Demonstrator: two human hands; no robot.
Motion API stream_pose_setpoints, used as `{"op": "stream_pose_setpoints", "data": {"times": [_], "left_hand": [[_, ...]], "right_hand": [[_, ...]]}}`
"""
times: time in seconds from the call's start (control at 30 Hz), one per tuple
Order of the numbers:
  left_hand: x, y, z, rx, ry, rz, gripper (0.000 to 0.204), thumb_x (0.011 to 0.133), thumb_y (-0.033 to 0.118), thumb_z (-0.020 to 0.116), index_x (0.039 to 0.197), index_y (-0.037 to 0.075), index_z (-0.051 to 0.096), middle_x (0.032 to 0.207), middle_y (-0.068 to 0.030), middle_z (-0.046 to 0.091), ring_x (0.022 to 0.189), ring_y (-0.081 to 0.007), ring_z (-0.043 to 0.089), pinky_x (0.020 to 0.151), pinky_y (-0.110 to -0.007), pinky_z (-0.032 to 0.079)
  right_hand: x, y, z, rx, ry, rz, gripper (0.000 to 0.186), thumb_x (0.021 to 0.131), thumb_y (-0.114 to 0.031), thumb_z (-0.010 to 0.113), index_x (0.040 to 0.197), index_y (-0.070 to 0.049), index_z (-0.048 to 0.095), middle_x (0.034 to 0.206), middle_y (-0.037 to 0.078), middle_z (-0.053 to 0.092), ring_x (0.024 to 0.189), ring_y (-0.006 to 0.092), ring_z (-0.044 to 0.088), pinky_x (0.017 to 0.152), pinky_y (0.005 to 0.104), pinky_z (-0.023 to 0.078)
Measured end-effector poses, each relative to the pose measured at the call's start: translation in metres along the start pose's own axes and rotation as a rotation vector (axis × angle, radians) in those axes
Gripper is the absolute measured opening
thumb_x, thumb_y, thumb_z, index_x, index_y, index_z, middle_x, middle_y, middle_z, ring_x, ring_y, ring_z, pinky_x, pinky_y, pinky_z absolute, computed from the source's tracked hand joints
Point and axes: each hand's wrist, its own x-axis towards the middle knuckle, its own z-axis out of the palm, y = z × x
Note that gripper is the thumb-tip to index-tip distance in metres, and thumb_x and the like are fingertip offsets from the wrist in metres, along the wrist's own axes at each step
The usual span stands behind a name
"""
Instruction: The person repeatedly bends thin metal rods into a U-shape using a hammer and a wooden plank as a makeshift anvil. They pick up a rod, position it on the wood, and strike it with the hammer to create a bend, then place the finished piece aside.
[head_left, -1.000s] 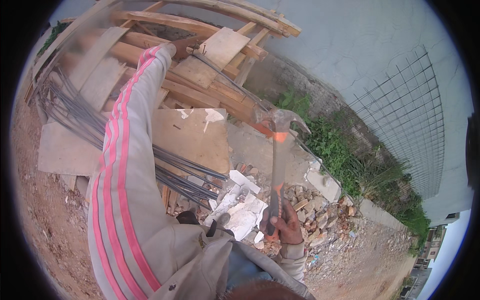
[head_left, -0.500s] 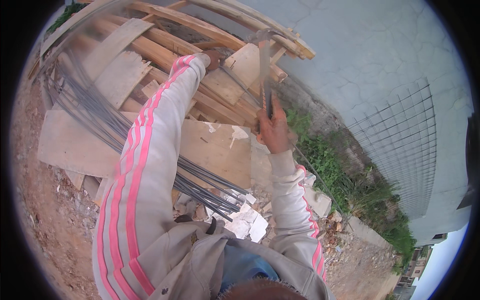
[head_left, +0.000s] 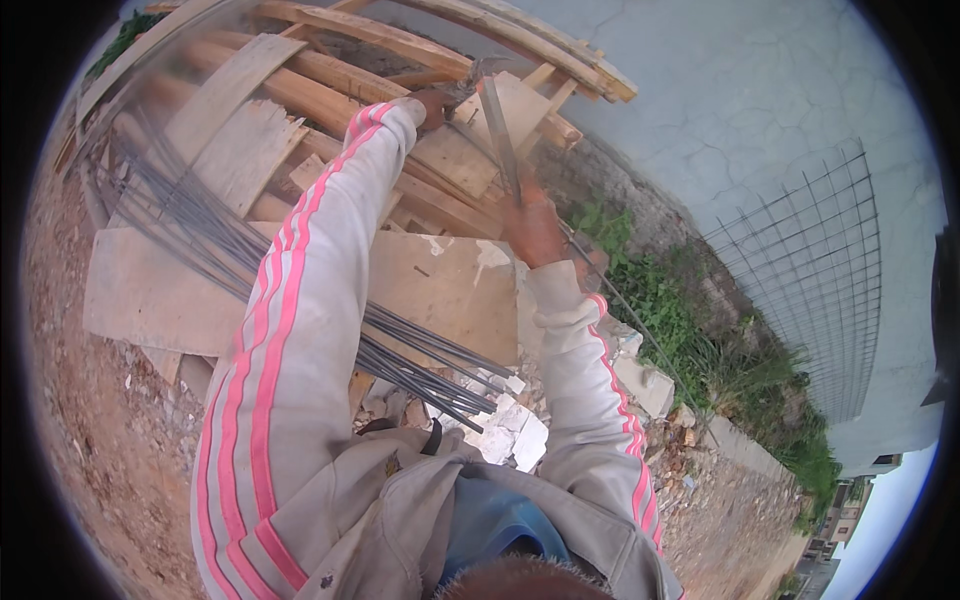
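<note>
At the far end of my outstretched arm, my left hand (head_left: 434, 107) is closed at the end of a thin dark metal rod (head_left: 478, 146) over the wood pile. My right hand (head_left: 533, 228) grips a long, straight metal tool (head_left: 499, 138), upright in the view. A curved grey head (head_left: 484, 70) tops this tool, close to my left hand; its exact kind is too blurred to tell. The rod passes towards my right hand, which hides part of it. Beneath both hands lie timber beams (head_left: 440, 205) and a pale board (head_left: 520, 100).
Several steel bars (head_left: 415, 365) lie across a flat board (head_left: 450, 290) under my left arm. Broken white rubble (head_left: 510, 430) lies close to me. A pale wall (head_left: 680, 110), a wire mesh panel (head_left: 810, 270) and green weeds (head_left: 660, 300) stand to the right.
The tool's upper end has swung left, towards my left hand. My right hand has moved slightly left and turned. My left hand has shifted a little right and up.
</note>
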Motion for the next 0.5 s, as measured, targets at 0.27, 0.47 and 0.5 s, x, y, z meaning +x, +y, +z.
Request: {"op": "stream_pose_setpoints", "data": {"times": [0.27, 0.47, 0.5], "left_hand": [[-0.009, 0.006, -0.009, -0.030, -0.065, 0.005, 0.043, 0.081, 0.011, 0.063, 0.123, 0.022, 0.070, 0.129, -0.0151, 0.067, 0.113, -0.0325, 0.068, 0.090, -0.040, 0.057], [0.003, -0.002, 0.002, 0.022, 0.001, -0.029, 0.046, 0.080, 0.015, 0.065, 0.125, 0.022, 0.070, 0.129, -0.0173, 0.067, 0.115, -0.0357, 0.067, 0.097, -0.042, 0.054], [0.005, -0.004, 0.004, 0.028, 0.019, -0.012, 0.047, 0.080, 0.016, 0.065, 0.126, 0.022, 0.070, 0.129, -0.0177, 0.067, 0.116, -0.0361, 0.066, 0.099, -0.043, 0.053]], "right_hand": [[-0.008, -0.012, -0.002, 0.048, -0.086, 0.093, 0.043, 0.091, -0.010, 0.054, 0.133, -0.002, 0.052, 0.102, 0.030, 0.064, 0.101, 0.0499, 0.062, 0.086, 0.0512, 0.047], [-0.009, 0.000, 0.002, 0.137, -0.128, 0.165, 0.039, 0.090, -0.010, 0.054, 0.129, -0.002, 0.051, 0.106, 0.030, 0.062, 0.105, 0.0499, 0.060, 0.088, 0.0505, 0.046], [-0.009, 0.001, 0.003, 0.134, -0.119, 0.163, 0.041, 0.091, -0.010, 0.055, 0.130, -0.002, 0.051, 0.105, 0.030, 0.063, 0.103, 0.0489, 0.061, 0.087, 0.0500, 0.047]]}}
